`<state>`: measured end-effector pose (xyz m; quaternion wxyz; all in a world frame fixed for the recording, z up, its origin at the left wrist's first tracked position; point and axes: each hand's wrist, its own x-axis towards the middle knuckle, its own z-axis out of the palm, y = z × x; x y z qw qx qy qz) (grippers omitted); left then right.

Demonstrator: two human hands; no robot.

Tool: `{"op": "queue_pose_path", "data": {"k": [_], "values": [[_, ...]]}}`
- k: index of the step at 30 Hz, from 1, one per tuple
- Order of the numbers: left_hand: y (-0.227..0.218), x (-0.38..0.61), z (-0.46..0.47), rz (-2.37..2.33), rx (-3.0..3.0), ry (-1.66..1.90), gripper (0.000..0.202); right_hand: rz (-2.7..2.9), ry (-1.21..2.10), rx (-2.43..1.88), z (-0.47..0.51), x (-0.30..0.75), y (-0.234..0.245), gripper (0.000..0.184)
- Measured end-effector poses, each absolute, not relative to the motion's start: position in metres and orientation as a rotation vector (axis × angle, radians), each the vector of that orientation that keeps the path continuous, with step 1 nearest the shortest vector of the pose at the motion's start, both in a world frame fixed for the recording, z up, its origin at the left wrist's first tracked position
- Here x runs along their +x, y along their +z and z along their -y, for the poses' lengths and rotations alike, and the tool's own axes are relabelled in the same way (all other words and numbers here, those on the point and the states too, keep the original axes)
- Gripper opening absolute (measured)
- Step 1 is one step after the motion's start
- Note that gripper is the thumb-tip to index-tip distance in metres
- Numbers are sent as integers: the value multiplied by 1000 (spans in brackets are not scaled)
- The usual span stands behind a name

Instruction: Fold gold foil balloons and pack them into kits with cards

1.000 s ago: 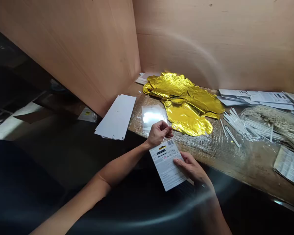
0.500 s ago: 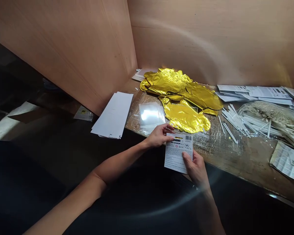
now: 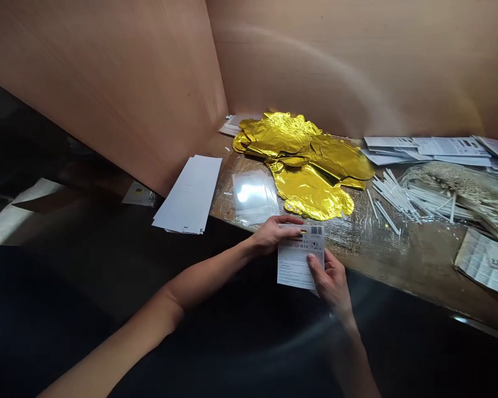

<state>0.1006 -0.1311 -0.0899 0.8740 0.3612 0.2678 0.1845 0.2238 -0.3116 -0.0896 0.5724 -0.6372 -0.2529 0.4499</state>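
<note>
- A printed card [image 3: 296,268] is held up on the near side of the gold foil pile [image 3: 290,138], which serves as landmark; it is flat and rectangular, with a barcode and a slot at the top.
- Both hands are closed on it: the left hand [image 3: 274,234] pinches the upper left corner, the right hand [image 3: 333,276] grips the right edge, thumb across the face.
- It should handle as light and fairly stiff, easily creased; the edges look the best hold, and the slotted top probably the weakest part.
- The foil pile itself is thin, shiny, crinkled and scallop-edged, likely slippery.
- Nearer than the pile, slightly left, lie clear plastic sleeves [image 3: 253,193], smooth and glossy.
- Further left of it are white sheets [image 3: 188,193], matte, oblong and straight-edged.
- Right of it lie slim white sticks [image 3: 398,199]; beyond those, a fibrous bundle [image 3: 444,177] in clear plastic.
- Beneath the pile, the brown desk [image 3: 369,249] has a glossy, wrinkled film covering.
</note>
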Motion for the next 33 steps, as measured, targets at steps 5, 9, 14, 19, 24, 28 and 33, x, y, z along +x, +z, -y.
{"op": "queue_pose_path", "data": {"k": [5,9,14,19,24,28,33], "values": [[-85,129,140,-655,621,528,60,261,906,-1389,326,201,-117,50],[-90,139,165,-560,673,488,56,73,816,-1356,334,183,-131,49],[-89,141,168,-556,717,392,58,71,798,-1393,346,190,-126,50],[-90,148,178,-563,729,417,53,65,771,-1421,348,198,-122,51],[-115,150,205,-467,931,233,52,-50,722,-1308,342,201,-127,52],[-115,148,187,-498,1496,384,58,-83,778,-1246,349,210,-137,53],[-106,160,161,14,2131,385,50,-68,757,-1256,356,227,-153,53]]}}
